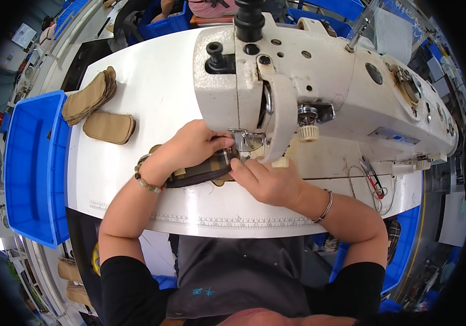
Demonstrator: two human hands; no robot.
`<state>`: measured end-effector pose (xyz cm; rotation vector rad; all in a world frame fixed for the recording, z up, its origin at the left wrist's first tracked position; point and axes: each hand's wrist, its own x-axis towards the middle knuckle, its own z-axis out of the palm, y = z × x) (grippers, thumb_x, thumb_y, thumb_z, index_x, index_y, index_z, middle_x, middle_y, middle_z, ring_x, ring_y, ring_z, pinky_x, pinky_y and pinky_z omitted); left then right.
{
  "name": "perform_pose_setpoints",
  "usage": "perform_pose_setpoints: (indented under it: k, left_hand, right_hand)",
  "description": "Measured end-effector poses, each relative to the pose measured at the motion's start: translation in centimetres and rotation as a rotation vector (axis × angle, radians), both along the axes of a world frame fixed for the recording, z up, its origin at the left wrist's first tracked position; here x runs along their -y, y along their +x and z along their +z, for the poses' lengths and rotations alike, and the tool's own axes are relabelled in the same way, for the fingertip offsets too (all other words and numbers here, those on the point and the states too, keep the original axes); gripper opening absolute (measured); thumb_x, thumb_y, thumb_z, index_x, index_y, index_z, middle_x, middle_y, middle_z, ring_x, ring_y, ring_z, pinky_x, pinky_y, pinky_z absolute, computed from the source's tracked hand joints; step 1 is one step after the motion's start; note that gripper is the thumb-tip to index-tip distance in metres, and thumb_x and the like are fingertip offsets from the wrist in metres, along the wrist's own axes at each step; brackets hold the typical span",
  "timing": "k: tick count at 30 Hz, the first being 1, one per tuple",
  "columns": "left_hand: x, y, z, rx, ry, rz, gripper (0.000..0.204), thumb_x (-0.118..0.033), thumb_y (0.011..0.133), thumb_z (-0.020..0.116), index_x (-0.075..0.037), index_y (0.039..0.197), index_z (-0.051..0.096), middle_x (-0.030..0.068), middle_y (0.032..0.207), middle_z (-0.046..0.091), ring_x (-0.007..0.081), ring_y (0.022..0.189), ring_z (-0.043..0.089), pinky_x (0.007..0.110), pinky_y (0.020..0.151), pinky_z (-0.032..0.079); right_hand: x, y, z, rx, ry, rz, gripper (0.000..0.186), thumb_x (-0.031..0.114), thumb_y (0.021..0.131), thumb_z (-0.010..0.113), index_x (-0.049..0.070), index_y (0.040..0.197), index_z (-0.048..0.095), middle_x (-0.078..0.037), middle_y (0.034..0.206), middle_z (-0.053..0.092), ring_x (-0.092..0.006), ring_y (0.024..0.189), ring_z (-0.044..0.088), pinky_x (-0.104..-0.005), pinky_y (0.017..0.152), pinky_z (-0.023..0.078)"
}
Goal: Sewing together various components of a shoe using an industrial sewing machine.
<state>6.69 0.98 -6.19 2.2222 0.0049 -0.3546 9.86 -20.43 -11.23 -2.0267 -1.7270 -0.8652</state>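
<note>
A plaid fabric piece with a dark edge [197, 175] lies on the white sewing table, its right end beside the needle area of a large white sewing machine [319, 81]. Over its upper edge bends my left hand [195, 144], thumb and fingers pinching the cloth near the presser foot [250, 140]. My right hand [268, 179] is closed at the right end of the same piece, fingertips pressed on its edge. Tan fabric shows beneath the plaid. The needle point is hard to make out behind the fingers and machine head.
Two piles of tan fabric pieces, a taller stack [89, 96] and a lower one [109, 127], lie at the far left. A blue bin [35, 168] stands off the table's left edge. Thread snips with red handles [375, 182] rest at the right. A printed ruler [233, 223] follows the front edge.
</note>
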Motion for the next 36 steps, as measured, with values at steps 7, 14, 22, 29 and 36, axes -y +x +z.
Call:
perform_pose_setpoints:
  k: [7,14,22,29,36]
  left_hand:
    - [0.2,-0.4,-0.8,0.096,0.006,0.029,0.016,-0.018,0.09,0.068,-0.007,0.101,0.074,0.0115,0.088,0.073,0.0277,0.079,0.068,0.035,0.073,0.051]
    - [0.5,-1.3,-0.8,0.212,0.22,-0.015,0.012,-0.018,0.085,0.069,-0.012,0.093,0.075,0.0124,0.079,0.07,0.0317,0.074,0.067,0.039,0.067,0.052]
    - [1.6,-1.7,-0.5,0.319,0.419,0.001,0.009,-0.018,0.083,0.067,-0.013,0.087,0.074,0.0106,0.073,0.069,0.031,0.071,0.067,0.041,0.065,0.053]
    - [2.1,-1.8,-0.4,0.37,0.498,0.015,0.008,-0.02,0.081,0.07,-0.014,0.082,0.075,0.0102,0.07,0.068,0.029,0.068,0.067,0.04,0.061,0.052]
    - [2.3,-1.7,-0.5,0.416,0.475,0.024,0.009,-0.02,0.077,0.075,-0.012,0.081,0.074,0.0113,0.074,0.067,0.0297,0.069,0.066,0.04,0.061,0.052]
  right_hand:
    - [0.3,-0.3,-0.3,0.016,-0.067,0.069,0.03,0.009,0.072,0.066,-0.001,0.101,0.068,0.001,0.069,0.058,-0.0091,0.057,0.056,-0.0226,0.045,0.042]
    - [0.5,-1.5,0.3,-0.036,-0.251,0.049,0.03,0.008,0.072,0.066,-0.004,0.099,0.068,0.0,0.063,0.055,-0.0127,0.055,0.056,-0.0268,0.046,0.045]
    - [0.5,-1.9,0.7,-0.03,-0.234,0.034,0.024,0.007,0.072,0.066,-0.004,0.094,0.068,0.0,0.062,0.055,-0.0114,0.052,0.054,-0.0261,0.046,0.043]
    - [0.4,-1.9,0.8,-0.06,-0.176,0.039,0.024,0.005,0.068,0.068,-0.006,0.089,0.069,-0.001,0.059,0.052,-0.0113,0.05,0.054,-0.0246,0.044,0.042]
    - [0.6,-2.1,0.9,-0.098,-0.223,0.023,0.029,0.006,0.068,0.067,-0.008,0.093,0.069,-0.002,0.06,0.056,-0.0111,0.049,0.054,-0.0254,0.042,0.043]
